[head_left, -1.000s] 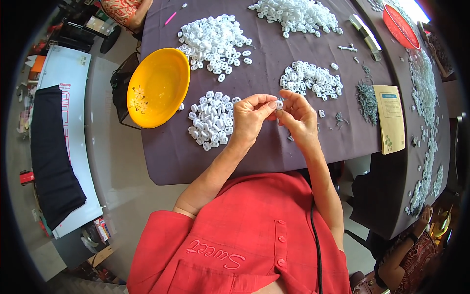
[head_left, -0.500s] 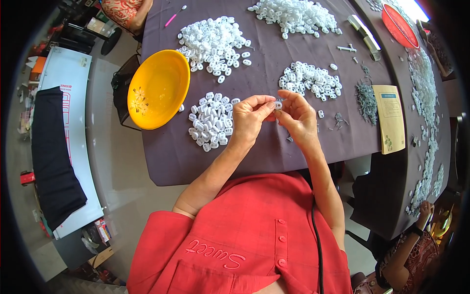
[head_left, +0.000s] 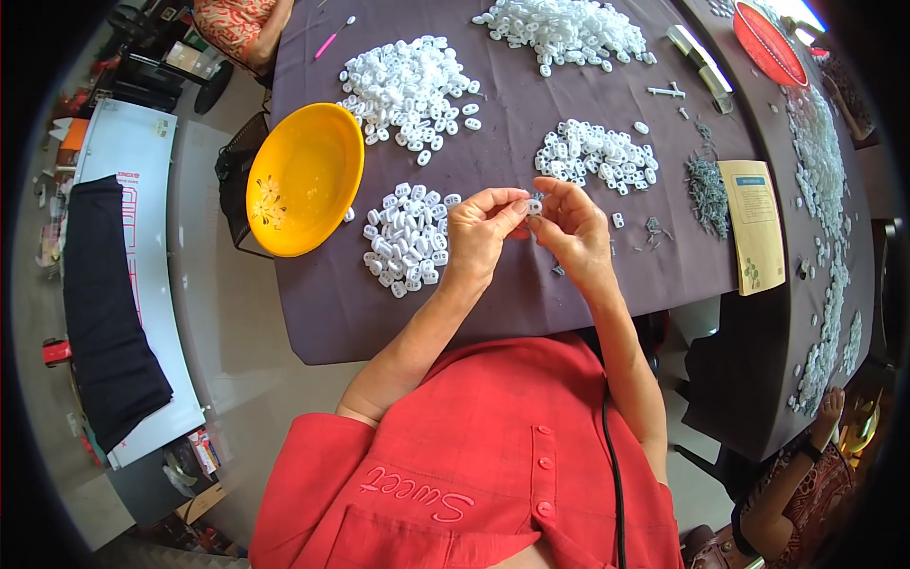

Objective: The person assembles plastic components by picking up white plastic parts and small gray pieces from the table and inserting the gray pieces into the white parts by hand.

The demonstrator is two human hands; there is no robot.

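Observation:
Over the table's near middle, my two hands meet fingertip to fingertip around one small white oval plastic piece with two holes (head_left: 535, 207). My left hand (head_left: 481, 232) is closed in a pinch at the piece's left side. Thumb and fingers of my right hand (head_left: 580, 237) pinch it from the right; its index finger arches over the top. Fingertips partly cover the piece. Just beyond the right hand lies a loose group of similar white pieces (head_left: 597, 155). Left of my left hand is a heap of white oval pieces (head_left: 408, 239).
A yellow bowl (head_left: 305, 180) rests at the table's left edge. Two larger white heaps (head_left: 409, 90) (head_left: 569, 36) lie farther back. To the right are thin grey bits (head_left: 708, 197), a tan booklet (head_left: 755, 226) and a red basket (head_left: 770, 45). Another person's hand (head_left: 827, 417) is at the lower right.
My hands keep their pinch on the small white piece, which has tilted slightly between the fingertips. The view has shifted a little. The other person's hand at the lower right has moved slightly.

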